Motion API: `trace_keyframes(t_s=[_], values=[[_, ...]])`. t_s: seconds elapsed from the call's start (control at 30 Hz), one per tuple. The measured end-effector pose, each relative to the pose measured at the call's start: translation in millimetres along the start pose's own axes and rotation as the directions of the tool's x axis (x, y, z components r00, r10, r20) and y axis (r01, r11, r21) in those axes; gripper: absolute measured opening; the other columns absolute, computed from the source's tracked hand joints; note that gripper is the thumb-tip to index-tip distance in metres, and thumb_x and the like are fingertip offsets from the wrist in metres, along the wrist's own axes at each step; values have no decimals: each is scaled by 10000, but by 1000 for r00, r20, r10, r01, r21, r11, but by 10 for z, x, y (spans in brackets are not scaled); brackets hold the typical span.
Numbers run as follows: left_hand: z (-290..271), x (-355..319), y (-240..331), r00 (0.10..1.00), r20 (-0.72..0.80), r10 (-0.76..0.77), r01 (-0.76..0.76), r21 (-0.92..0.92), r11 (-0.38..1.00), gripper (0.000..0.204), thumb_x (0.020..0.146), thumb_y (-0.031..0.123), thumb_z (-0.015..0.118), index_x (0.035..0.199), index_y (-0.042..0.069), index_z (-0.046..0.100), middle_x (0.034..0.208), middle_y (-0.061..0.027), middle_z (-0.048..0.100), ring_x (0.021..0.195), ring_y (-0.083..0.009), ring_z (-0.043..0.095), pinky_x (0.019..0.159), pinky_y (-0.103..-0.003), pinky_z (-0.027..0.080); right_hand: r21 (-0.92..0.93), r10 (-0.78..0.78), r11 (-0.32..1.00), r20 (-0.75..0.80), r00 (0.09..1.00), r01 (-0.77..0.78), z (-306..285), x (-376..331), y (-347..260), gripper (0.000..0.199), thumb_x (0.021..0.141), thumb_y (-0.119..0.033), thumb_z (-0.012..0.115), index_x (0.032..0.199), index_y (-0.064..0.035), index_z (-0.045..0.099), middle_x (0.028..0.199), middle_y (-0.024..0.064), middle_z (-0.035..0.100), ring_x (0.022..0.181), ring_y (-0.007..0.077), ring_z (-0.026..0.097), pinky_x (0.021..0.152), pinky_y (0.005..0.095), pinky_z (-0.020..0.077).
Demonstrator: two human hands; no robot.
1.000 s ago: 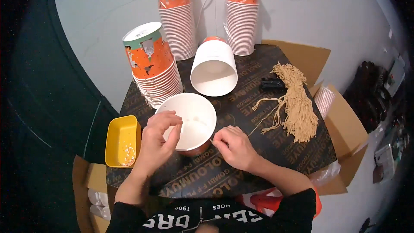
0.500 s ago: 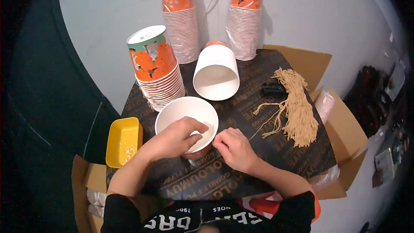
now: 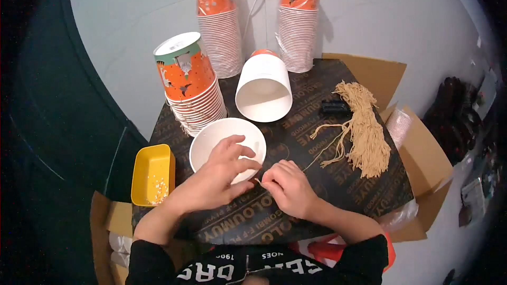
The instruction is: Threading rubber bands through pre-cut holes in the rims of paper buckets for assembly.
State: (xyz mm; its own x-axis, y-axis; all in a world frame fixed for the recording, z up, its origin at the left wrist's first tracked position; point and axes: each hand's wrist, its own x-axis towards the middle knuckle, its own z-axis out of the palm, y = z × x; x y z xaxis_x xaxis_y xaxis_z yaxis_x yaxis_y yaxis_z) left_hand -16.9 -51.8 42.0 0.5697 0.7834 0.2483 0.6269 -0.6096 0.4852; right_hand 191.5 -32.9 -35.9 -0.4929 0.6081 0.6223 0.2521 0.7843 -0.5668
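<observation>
A white paper bucket (image 3: 202,146) stands near the middle of the table with its mouth up. My left hand (image 3: 219,174) reaches across its near rim, fingers spread and holding nothing visible. The thumb sticks out toward my other hand and covers the bucket's near side. Just right of the bucket, my right hand (image 3: 290,190) is closed in a pinch on a thin tan cord, whose short end (image 3: 258,181) pokes out toward the bucket. The cord seems to run on behind that hand to a bundle of tan cords (image 3: 364,137) at the right.
Behind the bucket lies a stack of white paper buckets (image 3: 264,87) on its side. An orange-patterned stack (image 3: 193,82) stands back left; two wrapped stacks (image 3: 219,37) (image 3: 298,31) rise by the wall. A yellow bin (image 3: 153,171) holds small white bits. A black object (image 3: 335,106) sits beside the cords.
My left hand has uncurled from inside the bucket, its fingers spreading and its thumb coming out over the near rim. The right hand stays almost in place, with the cord end now visible.
</observation>
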Motion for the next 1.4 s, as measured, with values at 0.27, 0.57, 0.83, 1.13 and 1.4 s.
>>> trace_keyframes(t_s=[0.27, 0.57, 0.83, 1.13, 1.4], values=[[116, -9, 45, 992, -48, 119, -121, -32, 992, 91, 774, 28, 711, 829, 23, 640, 1119, -116, 591, 1305, -394, 390, 1065, -488, 348, 36, -24, 999, -23, 999, 24, -46, -42, -140, 110, 838, -34, 642, 877, -37, 539, 803, 113, 568, 775, 302, 577, 711, 404, 434], [155, -17, 61, 994, -82, 73, -81, -95, 992, 35, 796, -7, 654, 810, 16, 631, 1093, -117, 608, 1286, -391, 416, 1042, -482, 371, 262, 172, 951, -14, 985, -163, -17, -122, -176, 69, 890, -54, 622, 900, -14, 566, 805, 136, 613, 714, 294, 642, 641, 365, 495], [80, 3, -111, 954, -296, -56, 42, -52, 998, 41, 823, 21, 649, 847, -9, 635, 981, -141, 668, 1192, -372, 527, 950, -449, 444, 253, 339, 913, -31, 940, -321, 36, -123, -17, 74, 890, -64, 614, 871, -2, 580, 730, 138, 619, 660, 267, 638, 596, 363, 485], [101, 20, -191, 968, -234, -88, 79, -48, 996, 75, 835, 56, 656, 856, -16, 655, 965, -159, 681, 1145, -383, 563, 931, -447, 457, 227, 313, 928, -40, 949, -297, 89, -69, 71, 85, 908, -60, 611, 870, 12, 585, 688, 59, 598, 607, 91, 554, 542, 269, 444], [114, 37, -213, 972, -209, -109, 100, -53, 994, 82, 838, 56, 647, 870, -19, 661, 960, -176, 676, 1136, -386, 566, 937, -449, 454, 202, 305, 935, -44, 951, -291, 115, -61, 103, 81, 902, -66, 621, 887, 9, 598, 715, 81, 618, 620, 114, 570, 557, 283, 458]])
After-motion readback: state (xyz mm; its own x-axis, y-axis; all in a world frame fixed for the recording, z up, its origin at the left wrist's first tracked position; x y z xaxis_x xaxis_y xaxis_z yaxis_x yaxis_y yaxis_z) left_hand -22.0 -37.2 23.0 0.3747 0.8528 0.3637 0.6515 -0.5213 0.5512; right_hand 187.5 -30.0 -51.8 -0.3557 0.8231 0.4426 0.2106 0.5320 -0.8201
